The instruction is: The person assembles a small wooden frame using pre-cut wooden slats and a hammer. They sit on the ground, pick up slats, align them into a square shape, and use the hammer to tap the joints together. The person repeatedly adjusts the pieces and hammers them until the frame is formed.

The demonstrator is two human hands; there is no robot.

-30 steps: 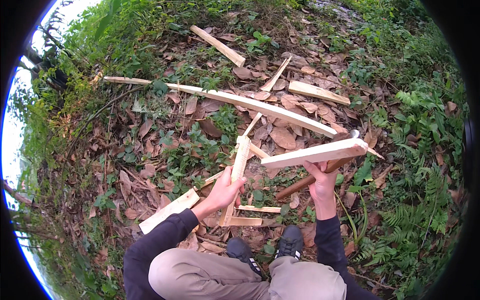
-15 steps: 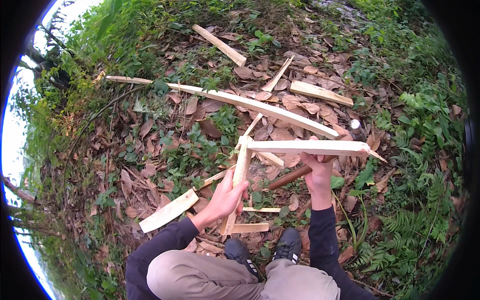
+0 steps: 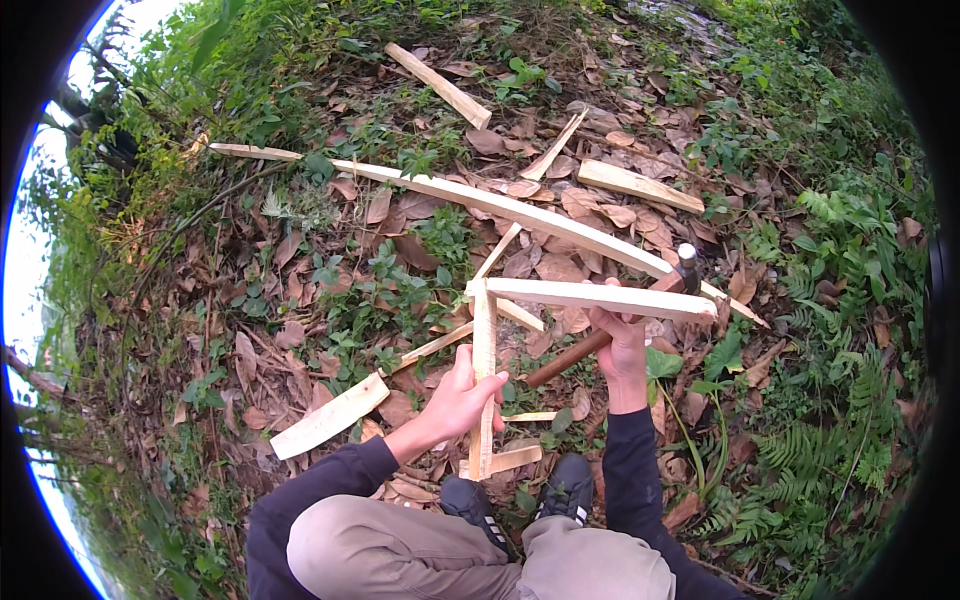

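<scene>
My left hand (image 3: 462, 402) is closed around a pale wooden strip (image 3: 484, 345) that runs up and away from me. Its far end meets the left end of a second pale wooden strip (image 3: 600, 295), which lies crosswise and forms a corner with it. My right hand (image 3: 625, 355) grips a hammer by its brown handle (image 3: 568, 361), the fingers also up against the underside of the crosswise strip. The hammer head (image 3: 689, 270) shows just beyond that strip's right end. Part of the handle is hidden behind the hand and the strip.
A long thin wooden strip (image 3: 500, 207) stretches across the leaf litter ahead. Several shorter wood pieces lie around, among them a wide one (image 3: 335, 415) at the left and one (image 3: 640, 186) at the far right. Ferns (image 3: 790, 490) grow at right; my shoes (image 3: 568, 490) are below.
The joined strips have shifted a little left, and the one in my left hand has turned more upright in view. My right hand has tilted the hammer, bringing its head left.
</scene>
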